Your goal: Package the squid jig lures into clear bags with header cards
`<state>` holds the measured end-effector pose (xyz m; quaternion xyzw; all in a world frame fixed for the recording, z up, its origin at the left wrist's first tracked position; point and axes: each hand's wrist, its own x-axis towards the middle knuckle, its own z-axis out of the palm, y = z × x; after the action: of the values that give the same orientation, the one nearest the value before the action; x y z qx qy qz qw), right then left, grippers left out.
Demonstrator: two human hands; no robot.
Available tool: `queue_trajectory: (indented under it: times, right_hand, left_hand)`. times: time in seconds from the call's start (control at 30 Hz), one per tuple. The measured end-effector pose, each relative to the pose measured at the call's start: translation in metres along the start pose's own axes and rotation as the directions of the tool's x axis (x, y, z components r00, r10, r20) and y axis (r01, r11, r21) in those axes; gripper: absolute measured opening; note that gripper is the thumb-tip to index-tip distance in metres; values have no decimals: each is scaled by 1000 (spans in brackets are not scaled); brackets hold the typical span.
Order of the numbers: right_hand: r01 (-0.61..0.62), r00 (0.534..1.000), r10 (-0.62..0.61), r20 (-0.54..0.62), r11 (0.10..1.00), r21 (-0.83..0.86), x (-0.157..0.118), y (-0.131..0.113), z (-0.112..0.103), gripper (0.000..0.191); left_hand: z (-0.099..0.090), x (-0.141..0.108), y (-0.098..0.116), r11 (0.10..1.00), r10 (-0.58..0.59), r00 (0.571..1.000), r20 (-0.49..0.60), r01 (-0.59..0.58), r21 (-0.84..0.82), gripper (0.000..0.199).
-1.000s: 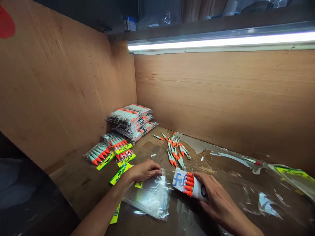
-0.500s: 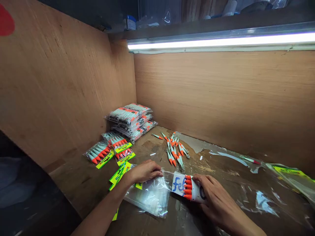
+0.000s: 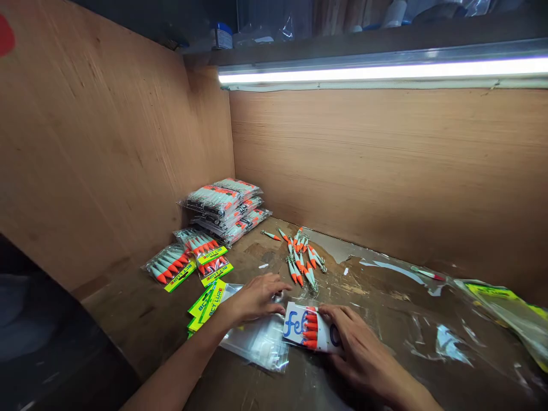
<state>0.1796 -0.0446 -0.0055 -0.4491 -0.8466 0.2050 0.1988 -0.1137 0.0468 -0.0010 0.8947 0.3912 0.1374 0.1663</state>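
"Where is the card (image 3: 293, 323) held?"
"Beside the bags (image 3: 261, 345), its end pinched by the right hand (image 3: 363, 345); the left hand (image 3: 257, 299) is spread."
"Handling?"
"Likely stiff; slippery, limp bags are best edge-pinched."

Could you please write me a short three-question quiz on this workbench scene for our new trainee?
1. Multiple choice: what does the right hand hold?
A) a pair of scissors
B) a white card with a row of orange-tipped lures on it
C) a roll of tape
2. True or false: from the wearer's view, the loose lures lie to the right of the stack of packed lures.
3. Fill in the missing word: the yellow labels on the small packs read "BCT ____".

Key: 1. B; 2. True; 3. LURE
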Motion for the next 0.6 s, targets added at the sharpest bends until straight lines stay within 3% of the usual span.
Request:
queue_trajectory:
  times: [0.07,0.13,0.23,0.3,0.43,0.6]
  right_hand:
    - [-20,1000,20,5,1000,-12,-2,2,6,71]
    - [-38,999,38,13,999,-21,-4,5,12,78]
    - [-70,996,71,46,997,-26,-6,10,17,87]
    - [-96,992,98,75,995,-33,-7,12,19,91]
    - [-86,990,90,105,995,-44,-6,11,20,94]
    - [-49,992,51,117,999,-15,-6,12,18,95]
  left_hand:
    - [0,-4,13,996,-28,998,-51,32,84,49]
    - [6,-13,30,995,-52,998,-30,54,84,50]
    - [24,-27,57,994,-85,996,33,82,75,78]
    - [38,-33,71,983,-137,990,16,134,123,87]
    - [52,-36,83,962,-181,983,-19,181,205,61]
    - [46,-36,82,957,-124,992,-14,123,264,27]
